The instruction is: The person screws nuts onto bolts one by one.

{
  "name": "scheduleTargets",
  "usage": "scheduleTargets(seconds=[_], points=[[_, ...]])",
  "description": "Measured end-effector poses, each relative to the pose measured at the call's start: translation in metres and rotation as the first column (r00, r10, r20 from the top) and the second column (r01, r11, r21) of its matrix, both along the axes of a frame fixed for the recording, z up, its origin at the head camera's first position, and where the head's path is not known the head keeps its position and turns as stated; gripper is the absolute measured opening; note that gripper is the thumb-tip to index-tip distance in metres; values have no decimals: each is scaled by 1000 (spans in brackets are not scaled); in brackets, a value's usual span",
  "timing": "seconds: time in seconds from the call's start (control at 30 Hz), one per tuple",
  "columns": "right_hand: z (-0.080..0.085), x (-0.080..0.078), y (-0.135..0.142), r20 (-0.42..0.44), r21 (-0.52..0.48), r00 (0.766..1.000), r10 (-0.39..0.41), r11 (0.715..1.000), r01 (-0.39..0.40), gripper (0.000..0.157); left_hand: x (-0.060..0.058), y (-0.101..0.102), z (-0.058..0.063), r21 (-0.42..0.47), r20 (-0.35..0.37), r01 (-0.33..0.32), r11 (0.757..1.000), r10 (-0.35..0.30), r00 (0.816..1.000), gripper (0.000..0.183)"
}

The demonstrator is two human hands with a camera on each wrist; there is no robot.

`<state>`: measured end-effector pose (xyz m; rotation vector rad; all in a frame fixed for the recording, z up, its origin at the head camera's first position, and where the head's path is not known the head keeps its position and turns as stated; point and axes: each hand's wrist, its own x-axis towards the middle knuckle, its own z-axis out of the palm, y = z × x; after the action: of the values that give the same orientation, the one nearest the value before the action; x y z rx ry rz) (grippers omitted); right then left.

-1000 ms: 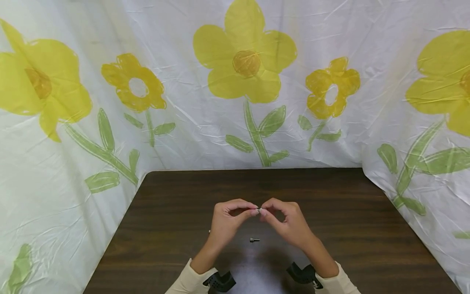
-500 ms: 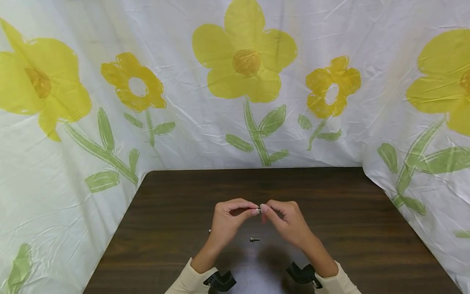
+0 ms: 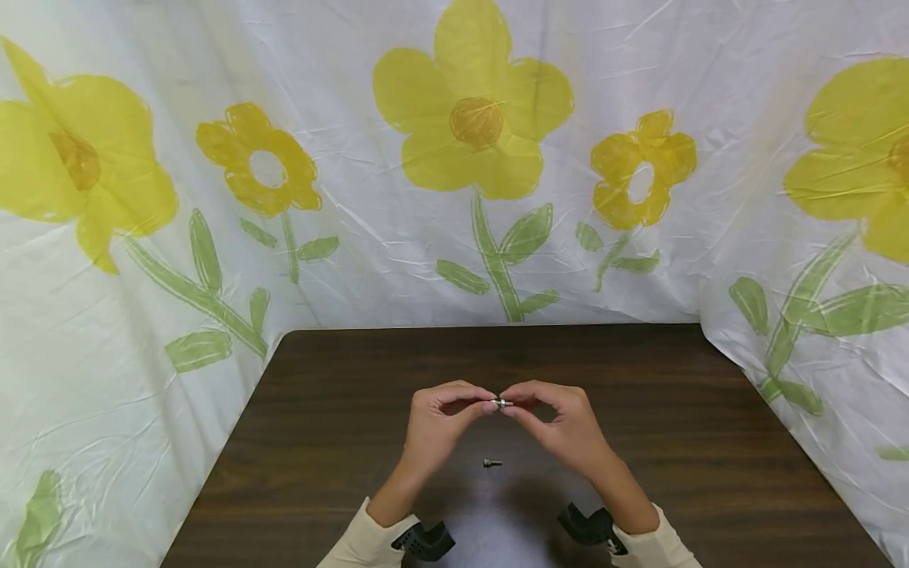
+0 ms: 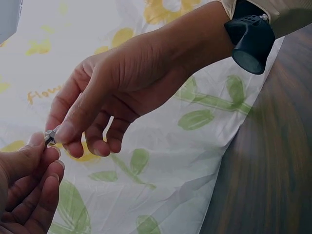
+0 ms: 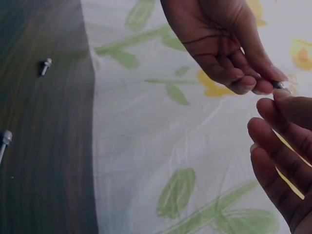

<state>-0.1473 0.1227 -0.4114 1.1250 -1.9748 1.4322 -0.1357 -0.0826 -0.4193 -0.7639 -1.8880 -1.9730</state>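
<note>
Above the table, both hands meet at a small metal screw [image 3: 503, 403] with a wider ring-like part near its middle. My left hand [image 3: 435, 430] pinches its left end between thumb and index finger. My right hand [image 3: 568, 430] has thumb and index fingertips around the other end, where a thin shank shows between them. In the left wrist view the metal screw [image 4: 50, 136] sits between the two hands' fingertips, partly hidden. Below the hands a second screw [image 3: 492, 462] lies on the table; a further screw [image 5: 6, 138] shows at the left edge of the right wrist view.
The dark wood-grain table [image 3: 319, 473] ends at a white curtain [image 3: 341, 292] printed with yellow flowers, which hangs at the back and both sides. Dark wrist cameras [image 3: 424, 541] stick out below both wrists.
My right hand has shifted slightly right and its fingertips have parted, so more of the held screw shows. A speck beside my left wrist is now hidden. The screw on the table stays put.
</note>
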Motion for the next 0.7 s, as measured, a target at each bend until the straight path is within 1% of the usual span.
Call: scheduleTargets(seconds=[0.13, 0.3, 0.53, 0.63, 0.7], points=[[0, 0, 0, 5, 4, 1000, 16, 1000, -16, 29, 0, 1, 0, -2, -1, 6, 1000, -6, 1000, 9], [-2, -1, 1, 40, 26, 999, 21, 999, -22, 23, 1, 2, 0, -6, -6, 1, 1000, -1, 1000, 9], [-5, 0, 0, 103, 55, 995, 17, 998, -22, 22, 0, 2, -1, -12, -6, 1, 1000, -1, 1000, 8], [-6, 0, -1, 104, 57, 994, 12, 998, -18, 22, 0, 1, -1, -14, 2, -8, 1000, 8, 1000, 8], [-5, 0, -1, 89, 44, 996, 10, 999, -14, 26, 0, 1, 0, -15, 4, -15, 1000, 15, 1000, 8]])
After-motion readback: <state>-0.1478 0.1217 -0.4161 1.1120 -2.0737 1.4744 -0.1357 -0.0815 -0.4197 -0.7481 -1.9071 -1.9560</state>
